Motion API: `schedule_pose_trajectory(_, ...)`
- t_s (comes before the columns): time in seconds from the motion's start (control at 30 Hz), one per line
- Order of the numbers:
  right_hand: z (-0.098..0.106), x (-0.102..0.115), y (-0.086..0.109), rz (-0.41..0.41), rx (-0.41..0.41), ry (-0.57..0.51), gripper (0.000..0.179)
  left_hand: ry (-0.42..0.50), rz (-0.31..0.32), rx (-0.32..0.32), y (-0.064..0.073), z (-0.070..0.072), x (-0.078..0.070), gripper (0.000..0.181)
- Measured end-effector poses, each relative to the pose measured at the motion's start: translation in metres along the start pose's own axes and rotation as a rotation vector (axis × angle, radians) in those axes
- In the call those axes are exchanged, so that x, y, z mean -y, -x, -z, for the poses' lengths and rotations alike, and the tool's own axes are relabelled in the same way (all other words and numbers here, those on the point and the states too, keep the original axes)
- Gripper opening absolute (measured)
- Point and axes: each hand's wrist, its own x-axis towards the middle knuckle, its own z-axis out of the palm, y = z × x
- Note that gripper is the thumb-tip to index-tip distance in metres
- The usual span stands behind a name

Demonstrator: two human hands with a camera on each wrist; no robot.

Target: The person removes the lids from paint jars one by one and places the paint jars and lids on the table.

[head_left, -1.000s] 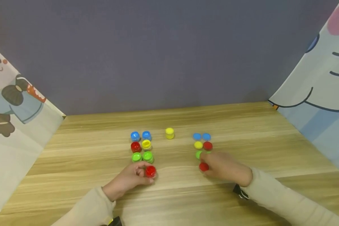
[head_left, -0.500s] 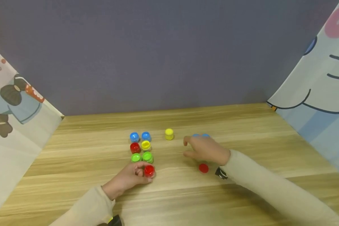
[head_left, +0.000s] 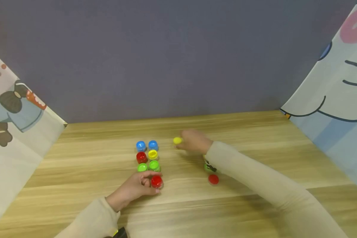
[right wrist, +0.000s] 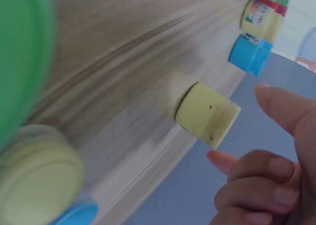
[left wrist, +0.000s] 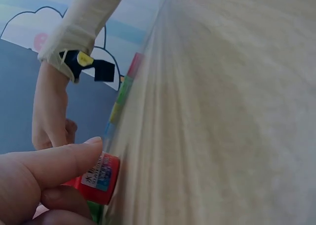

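Observation:
Between thumb and fingers, my left hand [head_left: 135, 187] holds an open red paint jar [head_left: 156, 181] upright on the table. The left wrist view shows a printed label on this red jar [left wrist: 101, 175], with the thumb lying across it. My right hand [head_left: 195, 141] is at a yellow paint jar [head_left: 177, 140] that stands by itself further back. In the right wrist view, its thumb and index finger are spread near the yellow jar [right wrist: 205, 113], apparently not touching, while the other fingers are curled.
Open jars stand in pairs left of centre: blue [head_left: 141, 146], red [head_left: 141, 157], yellow [head_left: 153, 154] and green [head_left: 154, 166]. A red lid [head_left: 213, 179] lies on the right; other lids, including a green lid [right wrist: 22, 62], are mostly under my right arm. A grey panel [head_left: 172, 59] rises behind the table.
My right hand has left the lids on the right and moved left and away to the lone yellow jar. My left hand keeps holding the red jar in place.

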Motion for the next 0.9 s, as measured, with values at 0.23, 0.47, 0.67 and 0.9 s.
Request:
schedule_pose_trajectory(0.23, -0.002, 0.012, -0.013, -0.047, 0.028, 0.126, 0.04, -0.008, 0.024, -0.017, 0.004, 0.002, -0.005, 0.057)
schedule_pose_trajectory(0.47, -0.003, 0.014, -0.016, -0.08, 0.025, 0.148, 0.041, -0.021, 0.007, -0.038, 0.006, 0.004, -0.013, 0.055)
schedule_pose_trajectory(0.67, -0.004, 0.012, -0.013, -0.062, 0.007, 0.14, 0.036, -0.035, 0.002, -0.119, 0.007, 0.001, -0.021, 0.051)
schedule_pose_trajectory(0.9, 0.006, 0.006, 0.007, -0.016, -0.027, 0.072, 0.038, 0.023, -0.061, -0.083, 0.011, -0.008, -0.027, 0.05)
